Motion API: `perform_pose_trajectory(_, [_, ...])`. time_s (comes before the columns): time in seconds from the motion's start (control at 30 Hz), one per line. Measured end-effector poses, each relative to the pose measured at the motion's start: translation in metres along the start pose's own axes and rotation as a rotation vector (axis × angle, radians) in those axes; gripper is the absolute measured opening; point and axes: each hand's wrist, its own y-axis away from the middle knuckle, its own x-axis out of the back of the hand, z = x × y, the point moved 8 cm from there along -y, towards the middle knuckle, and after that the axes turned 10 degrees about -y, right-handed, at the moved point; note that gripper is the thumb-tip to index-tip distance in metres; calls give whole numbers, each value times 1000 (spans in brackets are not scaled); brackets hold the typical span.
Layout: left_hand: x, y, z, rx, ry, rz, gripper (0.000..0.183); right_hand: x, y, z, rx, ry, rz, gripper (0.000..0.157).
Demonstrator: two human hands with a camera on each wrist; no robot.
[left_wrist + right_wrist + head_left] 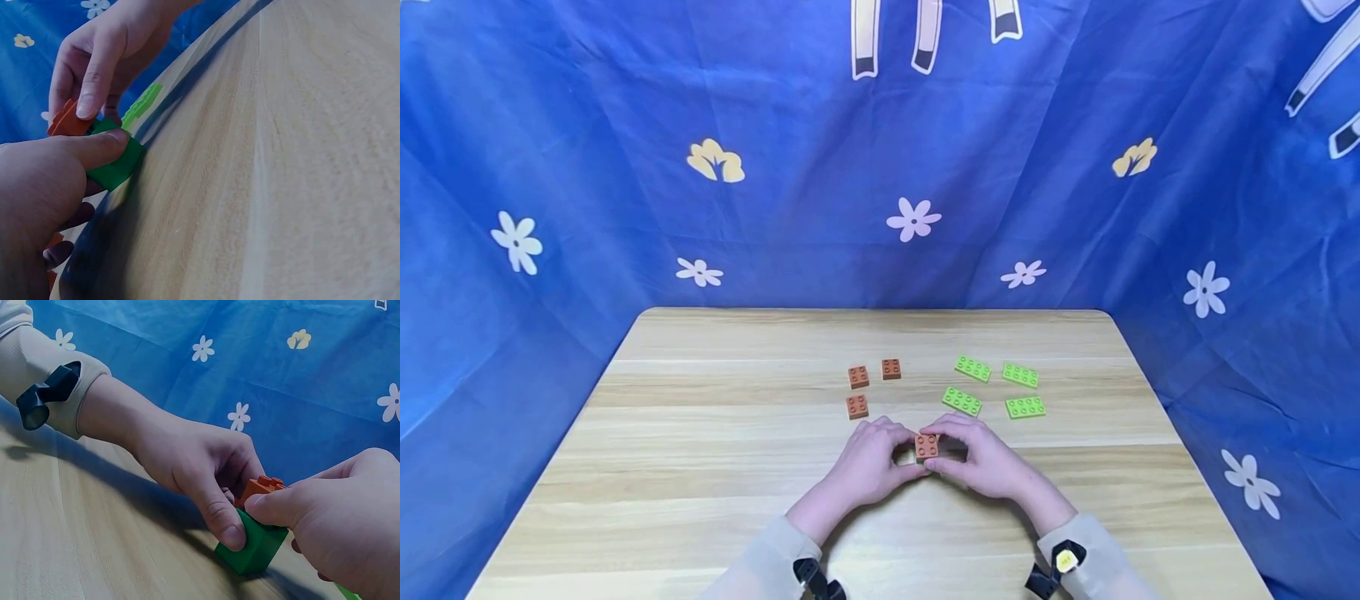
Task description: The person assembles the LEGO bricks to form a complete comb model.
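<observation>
In the wrist views my left hand point(871, 460) pinches a dark green block point(117, 164), thumb on its side, just above or on the table; I cannot tell which. My right hand point(988, 457) holds a small orange-brown toy brick point(927, 447) with four studs between thumb and fingers. This brick sits against the top of the green block point(255, 549). It looks slightly tilted in the left wrist view, and whether it is fully seated is hidden by the fingers. From the head view the green block is almost covered by the brick.
Behind my left hand lie three loose orange-brown bricks point(857, 407) on the wooden table point(700, 467). Several flat light green bricks point(962, 401) lie beyond my right hand. Blue patterned cloth point(820, 208) hangs around the table's back and sides.
</observation>
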Motion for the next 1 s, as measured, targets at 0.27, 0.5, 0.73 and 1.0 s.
perform_pose_trajectory(0.27, [-2,0,-2,12,11,-4,44,1,0,2,-24,9,-3,41])
perform_pose_trajectory(0.5, [-4,0,-3,30,19,-22,46,2,1,-1,27,36,-17,40])
perform_pose_trajectory(0.73, [-2,0,-2,20,31,-10,44,1,-3,-4,65,63,-48,35])
perform_pose_trajectory(1.0, [-2,0,-2,16,38,1,42,2,-7,-7,41,162,-75,33])
